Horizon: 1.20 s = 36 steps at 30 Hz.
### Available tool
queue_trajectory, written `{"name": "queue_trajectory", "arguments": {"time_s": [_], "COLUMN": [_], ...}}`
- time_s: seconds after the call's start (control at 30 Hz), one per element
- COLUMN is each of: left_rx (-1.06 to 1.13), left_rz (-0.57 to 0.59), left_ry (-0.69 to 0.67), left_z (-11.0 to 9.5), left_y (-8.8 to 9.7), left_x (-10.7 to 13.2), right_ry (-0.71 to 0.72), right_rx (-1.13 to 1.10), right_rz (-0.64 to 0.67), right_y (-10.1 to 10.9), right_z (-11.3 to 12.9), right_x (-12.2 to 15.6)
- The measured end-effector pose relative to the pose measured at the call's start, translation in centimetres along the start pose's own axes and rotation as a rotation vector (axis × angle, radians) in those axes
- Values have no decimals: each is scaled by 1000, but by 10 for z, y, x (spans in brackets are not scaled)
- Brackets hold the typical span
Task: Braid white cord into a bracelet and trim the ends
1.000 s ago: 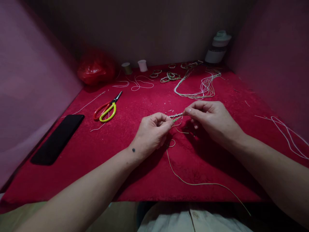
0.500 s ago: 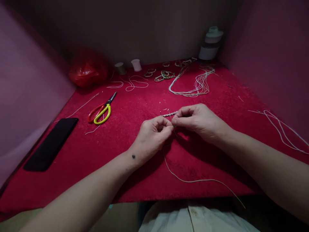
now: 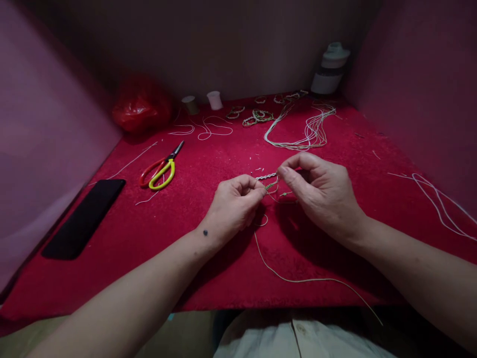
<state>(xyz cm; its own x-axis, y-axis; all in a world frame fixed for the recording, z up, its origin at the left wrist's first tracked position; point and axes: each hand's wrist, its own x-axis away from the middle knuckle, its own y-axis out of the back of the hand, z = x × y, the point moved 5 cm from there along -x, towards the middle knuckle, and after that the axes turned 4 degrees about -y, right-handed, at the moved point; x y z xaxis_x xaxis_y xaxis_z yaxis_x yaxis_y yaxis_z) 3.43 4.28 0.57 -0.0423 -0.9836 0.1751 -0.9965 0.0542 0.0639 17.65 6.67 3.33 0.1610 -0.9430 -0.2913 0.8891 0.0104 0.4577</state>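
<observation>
My left hand (image 3: 234, 205) is curled shut, pinching the near end of a short pale braided cord (image 3: 267, 176) over the red cloth. My right hand (image 3: 320, 191) pinches the braid's other end between thumb and forefinger, its other fingers loosely bent. Thin loose strands with a green bit (image 3: 273, 186) hang between the two hands. A long pale string (image 3: 298, 279) trails from under my left hand toward the table's front edge at the right.
Scissors (image 3: 161, 169) with red and yellow handles lie to the left, and a black phone (image 3: 84, 218) lies nearer the left edge. At the back are a red bag (image 3: 140, 105), two small spools (image 3: 215, 100), finished braids (image 3: 257, 117), a string bundle (image 3: 301, 134) and a white container (image 3: 331, 68). More strings (image 3: 436, 199) lie at the right.
My hands came together half a second ago, then drew apart again. The braid now spans between them, and my right hand has moved right and slightly up.
</observation>
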Motion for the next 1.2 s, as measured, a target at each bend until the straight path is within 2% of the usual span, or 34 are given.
{"name": "queue_trajectory", "arguments": {"time_s": [0.2, 0.33, 0.4, 0.53, 0.77, 0.87, 1.03, 1.2], "left_rx": [-33, -38, -13, 43, 254, 292, 304, 318], "left_rz": [-55, 5, 51, 101, 130, 152, 125, 81], "left_ry": [-73, -67, -67, -44, 103, 98, 82, 35], "left_z": [-2, 0, 1, 4, 12, 12, 10, 8], "left_y": [8, 6, 4, 2, 0, 0, 1, 1], "left_x": [-2, -1, -1, -2, -7, -8, -7, -6], "right_ry": [-200, -466, -529, -503, -440, -440, -461, -509], "right_rx": [-123, -350, -402, -407, -389, -396, -422, -569], "right_rz": [154, 340, 384, 346, 337, 349, 365, 355], "right_y": [-13, -28, -31, -29, -30, -32, -32, -34], "right_z": [-4, -12, -14, -15, -13, -13, -16, -21], "right_x": [4, 6, 6, 4, 4, 4, 4, 4]}}
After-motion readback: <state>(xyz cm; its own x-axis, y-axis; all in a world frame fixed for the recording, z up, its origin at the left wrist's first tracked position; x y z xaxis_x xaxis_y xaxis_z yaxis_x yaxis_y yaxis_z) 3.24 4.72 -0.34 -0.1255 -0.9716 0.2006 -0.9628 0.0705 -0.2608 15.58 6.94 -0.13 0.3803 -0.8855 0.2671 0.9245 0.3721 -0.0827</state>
